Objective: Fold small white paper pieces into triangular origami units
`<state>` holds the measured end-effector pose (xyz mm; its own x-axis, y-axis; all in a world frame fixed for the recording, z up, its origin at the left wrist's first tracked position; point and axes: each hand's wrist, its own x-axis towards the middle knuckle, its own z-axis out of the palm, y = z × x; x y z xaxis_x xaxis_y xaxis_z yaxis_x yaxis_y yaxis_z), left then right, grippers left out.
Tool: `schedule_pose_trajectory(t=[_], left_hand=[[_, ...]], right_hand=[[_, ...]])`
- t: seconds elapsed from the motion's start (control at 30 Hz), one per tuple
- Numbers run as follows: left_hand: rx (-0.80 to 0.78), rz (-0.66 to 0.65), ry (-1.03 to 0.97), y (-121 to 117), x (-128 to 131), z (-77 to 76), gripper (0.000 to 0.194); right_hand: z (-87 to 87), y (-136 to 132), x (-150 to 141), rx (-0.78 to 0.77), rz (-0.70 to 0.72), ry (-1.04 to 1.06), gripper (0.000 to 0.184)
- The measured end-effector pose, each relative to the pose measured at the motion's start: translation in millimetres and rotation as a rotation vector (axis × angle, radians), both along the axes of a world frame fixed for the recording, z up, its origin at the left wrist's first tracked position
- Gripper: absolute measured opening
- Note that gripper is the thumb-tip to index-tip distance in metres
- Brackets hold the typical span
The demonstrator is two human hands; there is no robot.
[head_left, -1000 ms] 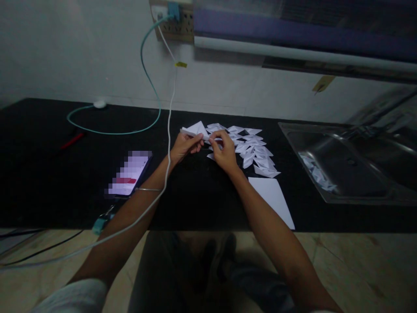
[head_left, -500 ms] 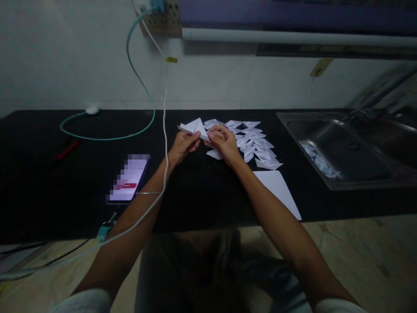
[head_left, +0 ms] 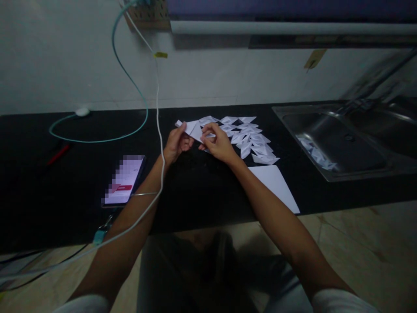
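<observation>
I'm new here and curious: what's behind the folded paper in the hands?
Folded white pieces lie beyond it on the black counter; whatever the held paper and right hand cover can't be seen.

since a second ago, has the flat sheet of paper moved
No. Judged against the sink, the flat sheet of paper lies where it did, to its left; the whole view shifted with the camera.

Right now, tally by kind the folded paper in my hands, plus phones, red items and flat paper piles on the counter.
Folded paper, held by the left hand and right hand: 1
Phone: 1
Red slim item: 1
Flat white paper, counted as one pile: 1
Total: 4
</observation>
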<state>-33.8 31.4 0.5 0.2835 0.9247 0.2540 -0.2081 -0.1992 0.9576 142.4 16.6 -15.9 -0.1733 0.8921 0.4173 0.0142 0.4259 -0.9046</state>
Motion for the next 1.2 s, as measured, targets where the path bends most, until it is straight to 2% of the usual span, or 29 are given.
schedule_pose_trajectory(t=[0.17, 0.4, 0.5, 0.63, 0.77, 0.87, 1.03, 1.2], left_hand=[[0.000, 0.023, -0.029, 2, -5, -1.3, 0.047], [-0.021, 0.066, -0.070, -2, -2, -1.3, 0.041], [-0.028, 0.018, -0.091, -5, -2, -2.8, 0.042], [-0.011, -0.074, -0.024, -10, 2, -1.3, 0.040], [0.034, 0.018, -0.005, -11, 7, 1.8, 0.040], [0.042, 0.093, -0.019, -8, 8, 1.6, 0.041], [0.045, 0.181, -0.048, -6, 8, 1.2, 0.041], [0.040, 0.142, -0.032, -8, 10, 2.8, 0.044]], right_hand=[[1.2, -1, 1, 0.000, -0.077, -0.033, 0.024], [4.6, 2, -4, -0.085, -0.113, 0.108, 0.035], [7.6, 0, -4, -0.141, -0.106, 0.150, 0.039], [9.3, -2, -4, -0.210, -0.090, 0.191, 0.044], [8.7, -2, -7, -0.237, -0.062, 0.248, 0.048], [9.8, -3, -10, -0.194, -0.041, 0.233, 0.047], [11.5, -7, -14, -0.043, -0.045, 0.093, 0.046], [7.2, -4, -15, 0.018, -0.117, 0.024, 0.027]])
